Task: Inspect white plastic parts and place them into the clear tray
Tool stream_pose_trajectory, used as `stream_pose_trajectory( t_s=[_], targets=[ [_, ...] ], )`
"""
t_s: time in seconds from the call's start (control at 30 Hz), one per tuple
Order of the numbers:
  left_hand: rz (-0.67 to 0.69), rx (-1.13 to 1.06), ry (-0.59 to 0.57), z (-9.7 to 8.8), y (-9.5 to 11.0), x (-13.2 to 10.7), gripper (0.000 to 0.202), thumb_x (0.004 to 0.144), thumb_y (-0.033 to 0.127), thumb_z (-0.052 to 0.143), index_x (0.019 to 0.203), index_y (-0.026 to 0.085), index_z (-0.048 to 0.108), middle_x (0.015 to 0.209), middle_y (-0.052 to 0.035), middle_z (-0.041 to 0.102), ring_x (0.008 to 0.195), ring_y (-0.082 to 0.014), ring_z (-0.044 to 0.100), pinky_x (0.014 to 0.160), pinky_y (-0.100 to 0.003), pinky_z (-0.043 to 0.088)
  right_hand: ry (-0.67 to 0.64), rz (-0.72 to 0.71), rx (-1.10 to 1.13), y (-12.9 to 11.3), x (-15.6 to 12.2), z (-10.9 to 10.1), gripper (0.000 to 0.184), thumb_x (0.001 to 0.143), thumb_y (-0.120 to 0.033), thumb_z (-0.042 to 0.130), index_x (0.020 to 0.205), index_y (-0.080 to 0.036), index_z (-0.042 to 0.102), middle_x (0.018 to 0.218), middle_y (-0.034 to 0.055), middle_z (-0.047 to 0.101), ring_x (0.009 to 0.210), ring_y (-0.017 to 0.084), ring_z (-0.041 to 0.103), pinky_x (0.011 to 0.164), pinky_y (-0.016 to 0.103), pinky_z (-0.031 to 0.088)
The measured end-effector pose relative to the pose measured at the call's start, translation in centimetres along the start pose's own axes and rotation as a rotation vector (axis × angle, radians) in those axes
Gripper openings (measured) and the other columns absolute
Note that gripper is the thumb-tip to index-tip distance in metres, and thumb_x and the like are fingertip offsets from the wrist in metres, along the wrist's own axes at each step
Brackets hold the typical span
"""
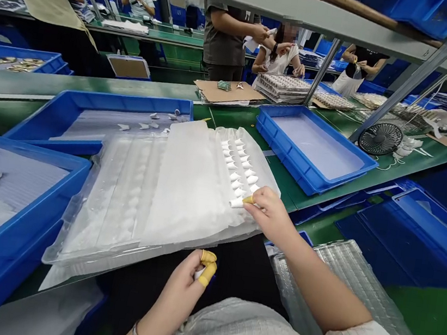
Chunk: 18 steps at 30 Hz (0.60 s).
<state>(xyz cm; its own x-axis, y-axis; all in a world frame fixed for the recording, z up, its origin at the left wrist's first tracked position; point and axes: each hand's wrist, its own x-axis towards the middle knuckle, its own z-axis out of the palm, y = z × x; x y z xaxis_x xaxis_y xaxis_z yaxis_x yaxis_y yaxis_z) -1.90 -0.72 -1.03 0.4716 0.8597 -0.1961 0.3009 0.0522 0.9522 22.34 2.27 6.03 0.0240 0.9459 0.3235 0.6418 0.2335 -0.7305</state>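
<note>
A clear plastic tray (120, 203) lies in front of me, partly covered by a white foam sheet (188, 185). Rows of small white parts (237, 169) fill its uncovered right side. My right hand (269, 214), with a yellow finger cot, pinches one small white part (237, 203) at the tray's near right corner. My left hand (187, 283), fingers curled and wearing yellow finger cots, holds a small white piece near the tray's front edge.
Blue bins stand around: one at left (10, 249) with white parts, one behind the tray (91, 111), an empty one (312, 146) at right. A stack of clear trays (348, 283) lies by my right arm. A small fan (380, 137) and several people are behind.
</note>
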Motion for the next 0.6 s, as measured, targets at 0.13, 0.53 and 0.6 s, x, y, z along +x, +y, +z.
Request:
stream_pose_trajectory(
  t_s=[0.13, 0.53, 0.6],
  targets=[
    [-0.022, -0.002, -0.011, -0.2, -0.5, 0.0, 0.022, 0.089, 0.039, 0.055, 0.095, 0.019, 0.062, 0.093, -0.0053, 0.065, 0.085, -0.0185, 0.061, 0.077, -0.032, 0.049, -0.166, -0.082, -0.274, 0.1, 1.3, 2.0, 0.021, 0.093, -0.019, 0.06, 0.072, -0.017, 0.064, 0.082, 0.0052, 0.052, 0.085, 0.021, 0.049, 0.075, 0.033, 0.039],
    [-0.104, -0.145, -0.105, -0.3, 0.4, 0.1, 0.031, 0.092, 0.048, 0.049, 0.103, 0.02, 0.057, 0.094, -0.0048, 0.058, 0.069, -0.0138, 0.048, 0.06, -0.027, 0.044, -0.574, 0.012, -0.4, -0.5, 3.8, 2.7, 0.032, 0.09, -0.015, 0.059, 0.059, -0.015, 0.054, 0.076, 0.0028, 0.05, 0.072, 0.015, 0.048, 0.059, 0.027, 0.03],
    [-0.083, -0.218, -0.105, -0.3, 0.1, 0.0, 0.035, 0.094, 0.051, 0.047, 0.108, 0.021, 0.055, 0.094, -0.004, 0.057, 0.068, -0.0129, 0.047, 0.06, -0.027, 0.044, -0.548, 0.023, -0.354, -0.7, 3.8, 2.1, 0.022, 0.087, -0.016, 0.064, 0.065, -0.015, 0.058, 0.078, 0.0023, 0.052, 0.072, 0.015, 0.049, 0.06, 0.026, 0.031]
  ],
)
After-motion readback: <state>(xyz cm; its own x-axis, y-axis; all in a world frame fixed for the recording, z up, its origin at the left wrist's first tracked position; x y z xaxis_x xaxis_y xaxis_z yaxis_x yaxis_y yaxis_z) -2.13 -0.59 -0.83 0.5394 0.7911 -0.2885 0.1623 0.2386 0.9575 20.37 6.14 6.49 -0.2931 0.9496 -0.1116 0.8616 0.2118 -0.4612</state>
